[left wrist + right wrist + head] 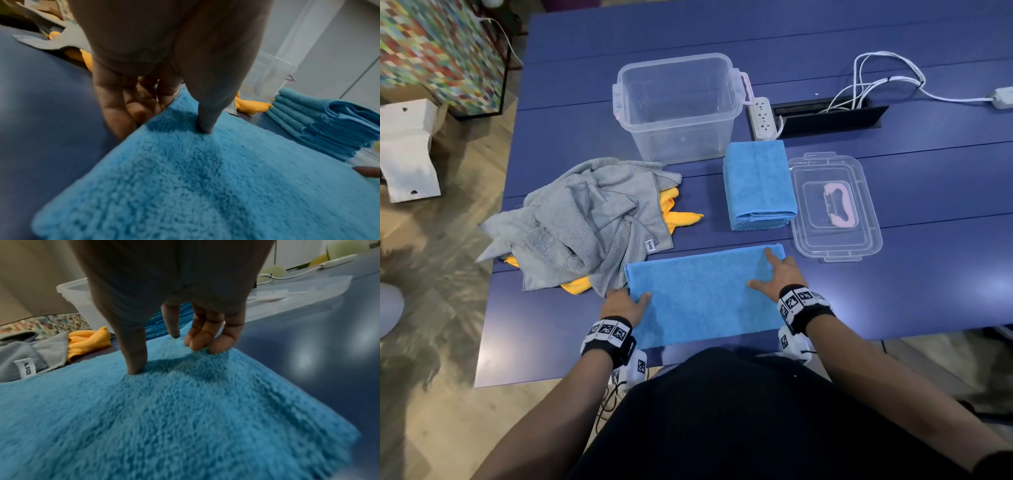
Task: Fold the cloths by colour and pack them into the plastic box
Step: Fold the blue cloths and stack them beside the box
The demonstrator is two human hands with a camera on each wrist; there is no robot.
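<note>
A blue cloth (pixel 705 294) lies flat in a long folded strip at the near table edge. My left hand (pixel 626 301) pinches its left end, thumb (pixel 205 126) on top and curled fingers (pixel 127 105) at the edge. My right hand (pixel 774 274) presses on the cloth's right end with thumb (pixel 135 368) and fingertips (pixel 205 345). A second blue cloth (pixel 758 185) lies folded behind it. Crumpled grey cloths (pixel 585 219) lie on yellow cloths (pixel 681 217) at the left. The clear plastic box (pixel 678 106) stands open and empty at the back.
The box's clear lid (pixel 835 209) with a pink handle lies right of the folded blue cloth. A white power strip (pixel 763 118), a black cable tray (pixel 828 114) and white cables (pixel 887 78) lie behind it. The table's left edge drops to the floor.
</note>
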